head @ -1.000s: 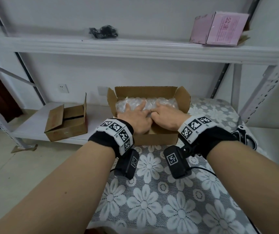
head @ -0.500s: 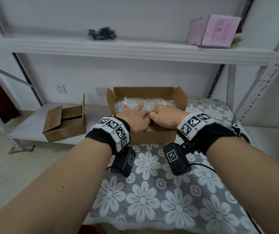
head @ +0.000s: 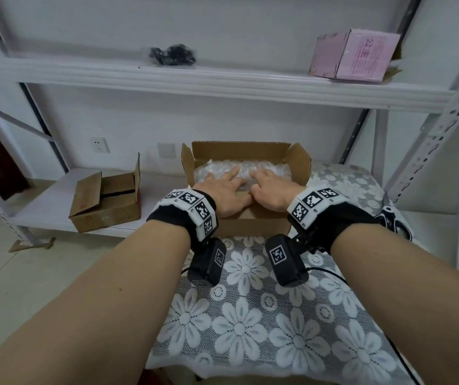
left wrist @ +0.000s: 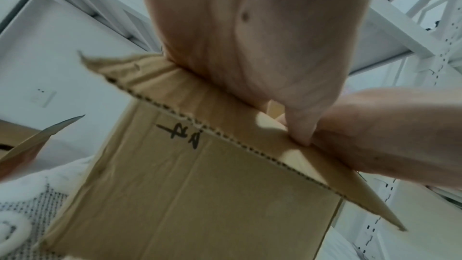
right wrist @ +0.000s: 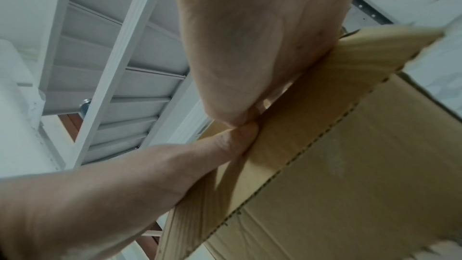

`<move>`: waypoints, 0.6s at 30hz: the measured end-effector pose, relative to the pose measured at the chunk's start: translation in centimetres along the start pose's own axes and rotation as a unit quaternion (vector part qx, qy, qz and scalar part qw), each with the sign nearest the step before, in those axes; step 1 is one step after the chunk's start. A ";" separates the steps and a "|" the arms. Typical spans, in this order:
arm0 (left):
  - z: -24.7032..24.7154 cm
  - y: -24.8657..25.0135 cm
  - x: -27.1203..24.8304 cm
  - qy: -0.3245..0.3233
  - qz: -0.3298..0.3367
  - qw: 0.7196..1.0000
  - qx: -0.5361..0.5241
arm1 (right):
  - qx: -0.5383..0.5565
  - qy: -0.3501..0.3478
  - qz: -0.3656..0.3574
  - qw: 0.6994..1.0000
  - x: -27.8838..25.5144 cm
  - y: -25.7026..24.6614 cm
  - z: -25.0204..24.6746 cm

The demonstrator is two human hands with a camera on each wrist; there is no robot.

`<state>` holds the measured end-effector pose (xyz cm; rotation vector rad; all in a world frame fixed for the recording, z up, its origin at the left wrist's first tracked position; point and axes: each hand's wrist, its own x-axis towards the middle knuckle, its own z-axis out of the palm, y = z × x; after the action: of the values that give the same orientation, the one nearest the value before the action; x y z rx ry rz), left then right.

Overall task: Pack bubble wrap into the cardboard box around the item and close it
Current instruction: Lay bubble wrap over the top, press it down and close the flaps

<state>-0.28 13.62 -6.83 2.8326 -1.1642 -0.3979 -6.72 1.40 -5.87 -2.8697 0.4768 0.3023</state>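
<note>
An open cardboard box (head: 253, 151) stands at the far end of the floral-covered table (head: 250, 343). Clear bubble wrap (head: 275, 169) fills it to the top, and the item inside is hidden. My left hand (head: 222, 190) and right hand (head: 271, 190) lie side by side over the near edge. Their straight fingers press on the wrap. In the wrist views both palms rest on the near flap (left wrist: 175, 90) (right wrist: 362, 62), and the two thumbs meet at its edge. The front wall (left wrist: 212, 195) bears black handwriting.
A second brown box (head: 106, 201) with loose flaps sits on a low white shelf at left. On the upper shelf are a pink box (head: 353, 55) and a black bagged item (head: 172, 55). A perforated shelf upright (head: 431, 134) rises at right.
The fingers of both hands have stretched a little farther over the bubble wrap. The head view has shifted slightly; the box has stayed in place.
</note>
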 end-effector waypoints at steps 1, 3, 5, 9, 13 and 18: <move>0.1 0.0 -0.1 0.007 0.001 1.000 0.001 | -0.003 0.003 0.005 1.000 -0.1 0.1 0.2; 0.7 0.2 -0.7 0.043 0.008 0.999 0.010 | -0.001 0.010 0.009 1.000 -0.5 0.4 0.3; 1.5 0.3 -1.6 0.116 0.024 0.993 -0.009 | 0.011 0.023 0.007 1.000 -0.9 0.5 0.5; 2.3 -0.8 -3.0 0.364 0.043 0.923 -0.112 | 0.002 0.128 0.003 0.992 -1.3 -0.6 0.8; 2.4 -1.7 -3.3 0.421 -0.094 0.895 -0.114 | -0.016 0.176 -0.070 0.982 -1.0 -2.7 0.9; 3.0 -1.9 -3.1 0.351 -0.105 0.896 -0.251 | -0.006 0.067 -0.064 0.996 0.4 -4.2 0.8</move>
<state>-1.84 17.29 -9.34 2.3054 -0.5104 0.2780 -5.12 5.35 -6.03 -2.9271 0.3140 0.0917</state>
